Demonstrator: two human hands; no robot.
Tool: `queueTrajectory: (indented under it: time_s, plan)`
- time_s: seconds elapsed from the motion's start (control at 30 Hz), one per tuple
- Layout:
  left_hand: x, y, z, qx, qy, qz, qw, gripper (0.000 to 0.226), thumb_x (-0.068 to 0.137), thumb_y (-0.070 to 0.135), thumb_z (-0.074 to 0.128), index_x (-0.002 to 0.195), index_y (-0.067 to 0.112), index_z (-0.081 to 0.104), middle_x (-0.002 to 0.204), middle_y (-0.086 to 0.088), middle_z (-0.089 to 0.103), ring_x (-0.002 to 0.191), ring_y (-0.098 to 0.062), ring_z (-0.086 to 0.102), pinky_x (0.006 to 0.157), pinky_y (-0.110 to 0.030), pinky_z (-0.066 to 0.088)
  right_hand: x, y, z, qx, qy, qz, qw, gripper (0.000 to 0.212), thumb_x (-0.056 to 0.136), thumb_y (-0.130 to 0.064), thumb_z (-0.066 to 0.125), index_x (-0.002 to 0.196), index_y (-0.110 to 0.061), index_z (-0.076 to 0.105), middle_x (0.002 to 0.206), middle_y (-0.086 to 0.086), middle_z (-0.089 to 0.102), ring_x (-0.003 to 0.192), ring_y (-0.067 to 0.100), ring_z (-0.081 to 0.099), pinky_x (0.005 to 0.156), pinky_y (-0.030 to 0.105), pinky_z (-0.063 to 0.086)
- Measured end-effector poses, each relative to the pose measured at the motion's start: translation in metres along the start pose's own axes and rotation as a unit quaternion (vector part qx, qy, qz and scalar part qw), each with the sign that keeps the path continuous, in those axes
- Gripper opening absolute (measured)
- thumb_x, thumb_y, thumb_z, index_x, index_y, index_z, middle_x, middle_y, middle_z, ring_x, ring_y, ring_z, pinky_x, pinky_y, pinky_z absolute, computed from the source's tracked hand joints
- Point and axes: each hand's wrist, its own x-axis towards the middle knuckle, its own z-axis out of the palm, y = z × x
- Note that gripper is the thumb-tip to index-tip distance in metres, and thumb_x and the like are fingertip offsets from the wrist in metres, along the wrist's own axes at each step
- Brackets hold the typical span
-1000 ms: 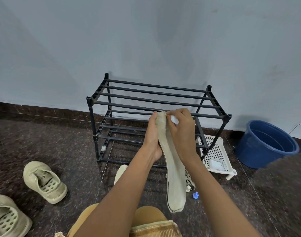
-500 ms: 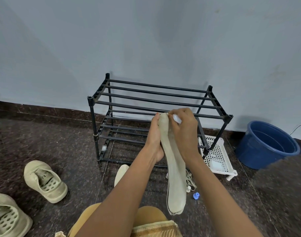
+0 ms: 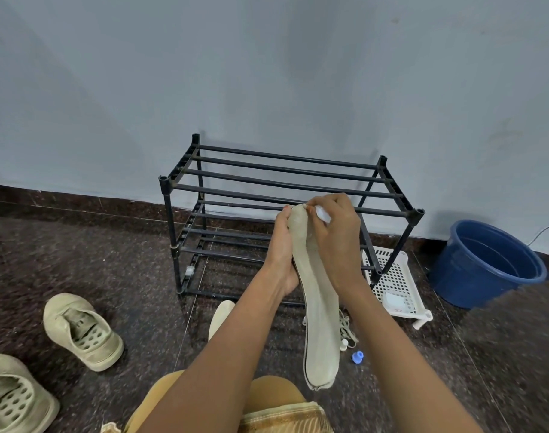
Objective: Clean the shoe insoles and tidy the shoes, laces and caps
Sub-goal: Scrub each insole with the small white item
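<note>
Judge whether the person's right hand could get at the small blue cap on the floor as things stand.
Probably yes: the blue cap lies uncovered on the floor beside the lower end of the insole. But the right hand is busy, gripping a small white thing at the insole's top.

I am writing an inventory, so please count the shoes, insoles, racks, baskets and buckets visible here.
shoes: 2
insoles: 2 (one held, one on the floor, partly hidden)
rack: 1
basket: 1
bucket: 1
Total: 7
</note>
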Motion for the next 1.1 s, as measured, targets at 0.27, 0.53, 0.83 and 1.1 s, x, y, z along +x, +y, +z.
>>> queueTrajectory:
  time_s: [0.27, 0.53, 0.83, 1.1]
  plan:
    - [-0.002, 0.004, 0.000, -0.011, -0.001, -0.005, 1.000, 0.053, 0.099, 0.048, 0.022, 0.120, 0.018, 0.060, 0.111, 0.003, 0.069, 0.093, -0.009, 0.067, 0.080, -0.022, 0.053, -0.021, -0.004, 0.004, 0.022, -0.019, -0.004, 1.000, 0.015, 0.086, 0.001, 0.056, 0.095, -0.002, 0.066, 0.089, 0.001, 0.051, 0.083, 0.010, 0.049, 0.074, 0.001, 0.033]
    - [-0.002, 0.001, 0.001, 0.022, 0.006, 0.000, 1.000, 0.050, 0.096, 0.050, 0.032, 0.089, 0.015, 0.066, 0.068, -0.003, 0.068, 0.063, -0.015, 0.066, 0.056, -0.025, 0.051, -0.001, -0.005, 0.003, 0.032, 0.024, 0.026, 0.999, 0.015, 0.087, 0.000, 0.054, 0.096, -0.002, 0.066, 0.093, 0.006, 0.054, 0.084, 0.010, 0.050, 0.075, 0.000, 0.034]
    - [-0.004, 0.000, 0.003, 0.030, 0.015, -0.001, 0.999, 0.048, 0.096, 0.050, 0.034, 0.095, 0.012, 0.065, 0.070, -0.004, 0.066, 0.065, -0.016, 0.065, 0.055, -0.024, 0.051, -0.004, -0.004, 0.006, 0.011, 0.005, 0.014, 1.000, 0.015, 0.088, -0.003, 0.054, 0.098, -0.003, 0.065, 0.094, 0.003, 0.051, 0.085, 0.009, 0.048, 0.075, 0.001, 0.033]
    - [-0.003, -0.001, 0.002, 0.042, 0.013, -0.007, 0.999, 0.052, 0.096, 0.051, 0.030, 0.085, 0.016, 0.068, 0.069, -0.003, 0.069, 0.064, -0.014, 0.066, 0.059, -0.025, 0.051, -0.006, -0.009, 0.011, 0.042, 0.068, 0.105, 0.991, 0.018, 0.090, -0.009, 0.053, 0.104, -0.007, 0.065, 0.097, 0.002, 0.052, 0.084, 0.006, 0.049, 0.072, -0.003, 0.032]
